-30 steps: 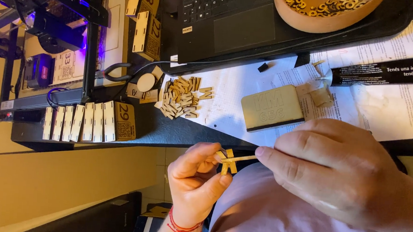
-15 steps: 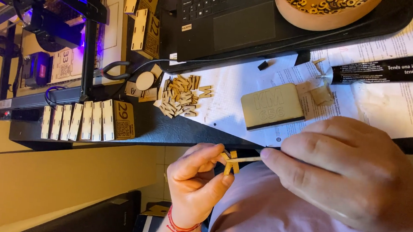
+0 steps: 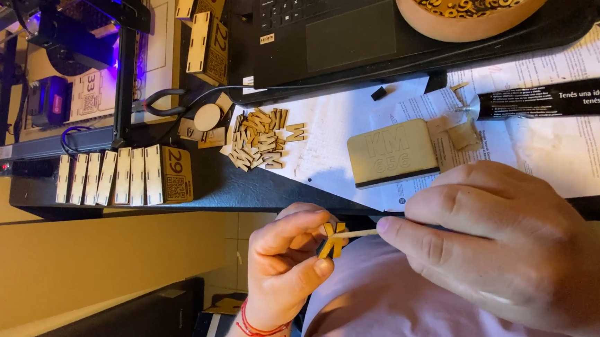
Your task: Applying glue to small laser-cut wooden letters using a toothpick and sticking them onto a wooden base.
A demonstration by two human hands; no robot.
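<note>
Black desk (image 3: 243, 186); left hand (image 3: 287, 265) pinches flat wooden letter (image 3: 332, 238).

The left hand (image 3: 287, 265) pinches a small wooden letter piece (image 3: 332, 238) between thumb and fingers, while the right hand (image 3: 510, 251) holds a thin wooden stick (image 3: 356, 233) whose tip touches that piece. On the dark desk (image 3: 243, 186) beyond lie a pile of wooden letters (image 3: 260, 140), a rectangular wooden plaque (image 3: 392, 153), a row of numbered wooden blocks (image 3: 126, 175), a black glue tube (image 3: 557, 101) and a laptop (image 3: 323, 17)
</note>
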